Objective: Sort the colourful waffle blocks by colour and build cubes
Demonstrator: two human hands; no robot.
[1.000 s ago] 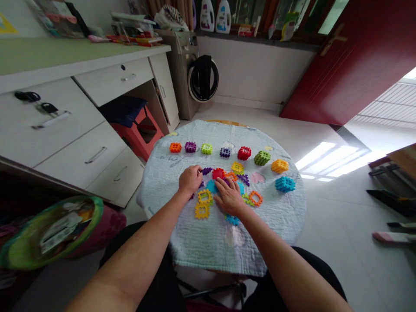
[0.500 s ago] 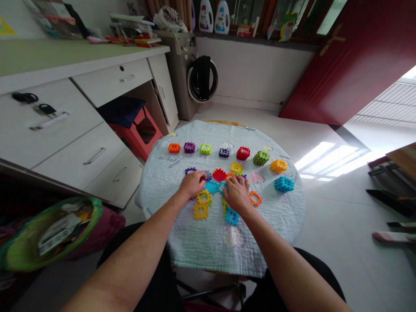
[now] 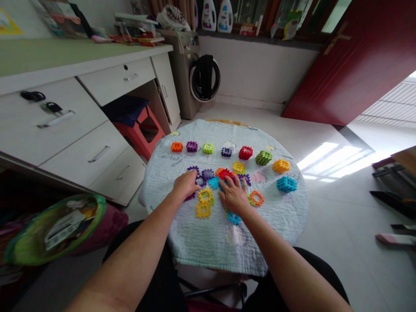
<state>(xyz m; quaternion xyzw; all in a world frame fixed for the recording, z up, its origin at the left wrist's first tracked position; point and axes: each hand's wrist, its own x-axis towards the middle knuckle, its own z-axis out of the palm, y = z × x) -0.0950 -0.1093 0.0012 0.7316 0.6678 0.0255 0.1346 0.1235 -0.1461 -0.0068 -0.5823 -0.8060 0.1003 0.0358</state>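
Left hand: Loosely curled (image 3: 186, 184), with the fingertips at a purple frame (image 3: 199, 181). Can't tell if it's really pinching it or just touching, since the fingers cover part of it.

Right hand: Palm down (image 3: 234, 195), fingers fanned out. The fingertips are on or right over a red piece (image 3: 225, 173) and some of the pieces around it, no pinch that I can see.

Purple pieces: The frame sits right at the left fingertips. Another purple square (image 3: 208, 174) lies between the two hands, nearer the left one.

Blue pieces: One blue piece (image 3: 213, 183) is in the gap between the hands, and a blue square (image 3: 233, 217) pokes out just on the near side of the right hand.

Yellow pieces: A yellow frame (image 3: 205, 195) and a yellow square (image 3: 203, 210) are just to the right of the left hand and a bit closer to the body. One more yellow piece (image 3: 238, 167) is just past the right fingertips.

Orange ring: It's (image 3: 257, 198) lying flat to the right of the right hand, not touching it.

Stacks: Orange stack (image 3: 177, 147), purple stack (image 3: 192, 146) and lime stack (image 3: 208, 148) are beyond the left hand; blue stack (image 3: 287, 184) is well off to the right of the right hand.

Cloth: Pale blue cloth (image 3: 208, 247) under all of it.
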